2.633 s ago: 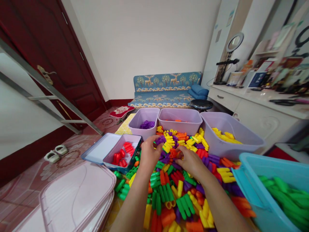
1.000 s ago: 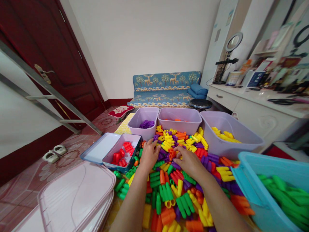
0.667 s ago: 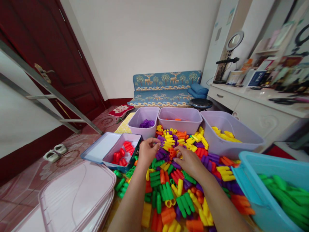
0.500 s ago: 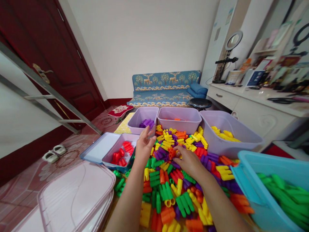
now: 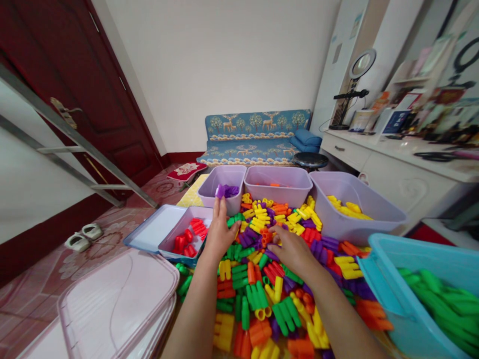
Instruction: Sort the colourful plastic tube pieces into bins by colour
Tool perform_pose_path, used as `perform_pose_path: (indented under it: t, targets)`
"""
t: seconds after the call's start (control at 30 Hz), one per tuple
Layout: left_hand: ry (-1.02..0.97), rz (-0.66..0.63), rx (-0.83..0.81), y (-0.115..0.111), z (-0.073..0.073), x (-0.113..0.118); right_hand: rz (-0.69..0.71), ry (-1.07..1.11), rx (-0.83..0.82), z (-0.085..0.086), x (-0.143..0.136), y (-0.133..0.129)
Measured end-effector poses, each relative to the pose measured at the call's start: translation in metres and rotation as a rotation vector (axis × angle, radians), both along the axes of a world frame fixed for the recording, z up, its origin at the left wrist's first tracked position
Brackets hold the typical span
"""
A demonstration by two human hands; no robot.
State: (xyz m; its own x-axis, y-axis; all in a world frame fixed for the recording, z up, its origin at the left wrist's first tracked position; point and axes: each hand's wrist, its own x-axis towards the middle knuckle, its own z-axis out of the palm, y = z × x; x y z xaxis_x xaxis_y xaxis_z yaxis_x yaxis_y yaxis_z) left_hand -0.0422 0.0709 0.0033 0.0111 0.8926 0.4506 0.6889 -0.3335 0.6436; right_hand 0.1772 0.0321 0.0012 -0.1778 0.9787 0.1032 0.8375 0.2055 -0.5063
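My left hand (image 5: 220, 233) is open, its fingers stretched toward the front wall of the left lavender bin (image 5: 209, 197). Just beyond its fingertips, a blurred purple plastic tube piece (image 5: 218, 191) is at the bin's front, beside other purple pieces (image 5: 230, 191) inside. Over the pile, my right hand (image 5: 295, 249) has its fingertips around an orange tube piece (image 5: 265, 237), whose round openings face up. Joined tube pieces in green (image 5: 257, 296), yellow (image 5: 261, 224), red, orange and purple lie loosely mixed below both hands.
A middle lavender bin (image 5: 279, 194) holds orange pieces, a right one (image 5: 389, 218) yellow. Red pieces lie in a shallow box (image 5: 166, 248) at left. A turquoise bin (image 5: 396, 289) with green pieces stands near right. Stacked lids (image 5: 119, 299) lie front left.
My left hand has moved slightly left and down, its fingers now straighter. A purple piece has appeared loose at the left bin's front. My right hand stays at the orange piece.
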Motion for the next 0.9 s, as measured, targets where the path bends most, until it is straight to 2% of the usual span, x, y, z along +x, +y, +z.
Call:
perform_pose_path:
  t: [0.23, 0.4, 0.53, 0.6, 0.67, 0.77, 0.9]
  targets:
    - [0.14, -0.042, 0.043, 0.0, 0.0, 0.0, -0.003, -0.003, -0.003, 0.0, -0.001, -0.001]
    - [0.132, -0.045, 0.04, 0.001, -0.001, 0.0, -0.004, -0.007, -0.003, -0.001, -0.001, 0.0]
    - [0.11, -0.058, 0.067, -0.003, 0.008, 0.007, 0.005, -0.004, -0.001, -0.001, -0.001, 0.001]
    - [0.087, -0.118, 0.062, -0.007, 0.012, 0.015, 0.009, -0.009, 0.0, -0.001, -0.001, 0.001]
    - [0.084, -0.246, -0.001, -0.012, 0.015, 0.024, -0.002, -0.025, 0.001, -0.001, -0.001, 0.001]
    - [0.17, -0.397, -0.081, -0.018, 0.011, 0.036, -0.007, -0.048, 0.002, -0.001, -0.001, 0.001]
    - [0.253, -0.39, -0.067, -0.022, 0.003, 0.046, -0.007, -0.045, 0.019, -0.003, -0.002, 0.001]
